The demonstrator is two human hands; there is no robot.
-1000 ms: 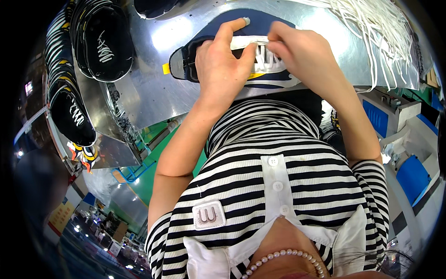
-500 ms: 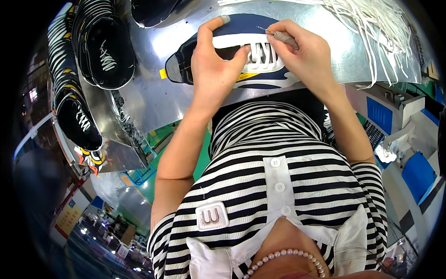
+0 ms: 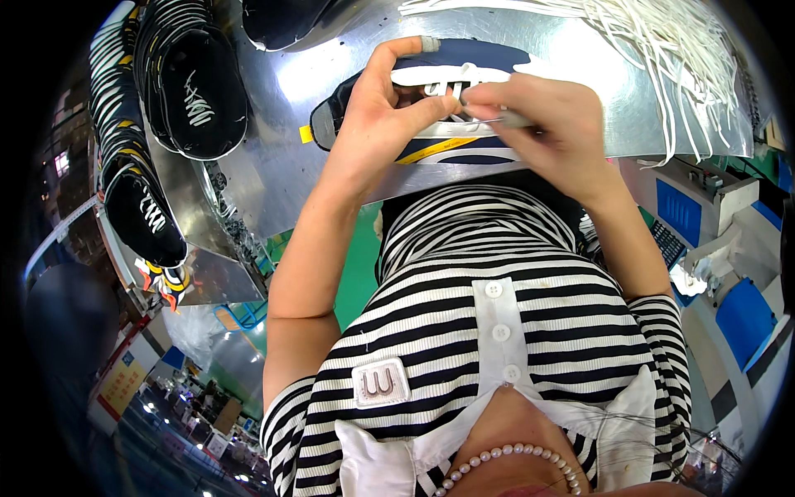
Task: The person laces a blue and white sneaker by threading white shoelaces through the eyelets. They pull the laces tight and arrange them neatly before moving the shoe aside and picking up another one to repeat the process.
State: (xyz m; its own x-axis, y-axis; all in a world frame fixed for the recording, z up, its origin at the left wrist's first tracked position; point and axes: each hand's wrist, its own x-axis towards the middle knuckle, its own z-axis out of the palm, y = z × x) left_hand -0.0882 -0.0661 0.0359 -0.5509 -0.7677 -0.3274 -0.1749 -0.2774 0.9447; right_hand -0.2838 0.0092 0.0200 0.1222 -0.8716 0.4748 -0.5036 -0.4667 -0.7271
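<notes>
A navy and black shoe upper [image 3: 489,55] with a yellow stripe and a yellow heel tab lies sideways on the metal table. White lace [image 3: 457,89] crosses its opening. My left hand [image 3: 373,124] grips the upper, its taped index finger along the far side and the thumb at the lacing. In my right hand [image 3: 563,124] is a small awl-like tool [image 3: 517,120] with a thin metal tip, held near the eyelet strip closest to me. Motion smears that hand, and its fingers hide part of the lacing and the toe end.
Stacked dark shoe uppers [image 3: 199,99] stand at the left, beside another row of uppers [image 3: 141,219] along the edge. A heap of loose white laces [image 3: 683,66] covers the far right of the metal table [image 3: 286,186]. Another dark upper [image 3: 286,23] sits at the far edge.
My right hand has come nearer to me, bringing the tool from the far eyelet row to the near one. The upper has shifted slightly, and its lacing now looks looser and pulled about.
</notes>
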